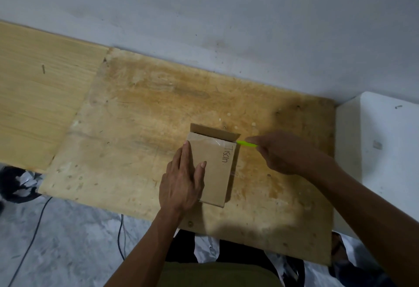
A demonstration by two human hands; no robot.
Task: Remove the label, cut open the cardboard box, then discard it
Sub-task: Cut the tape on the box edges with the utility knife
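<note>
A small brown cardboard box (216, 168) lies flat on the worn plywood board (140, 132), with handwriting along its right side and a flap standing open at its far end. My left hand (182, 181) presses flat on the box's left half, fingers spread. My right hand (288, 153) grips a bright green cutter (246, 143), whose tip touches the box's far right corner. The blade itself is too small to make out. No label can be seen on the box.
A lighter wooden panel (40, 96) adjoins the board on the left. A white block (383, 150) borders it on the right, and a grey wall rises behind. Cables (34, 236) trail over the grey floor below the near edge.
</note>
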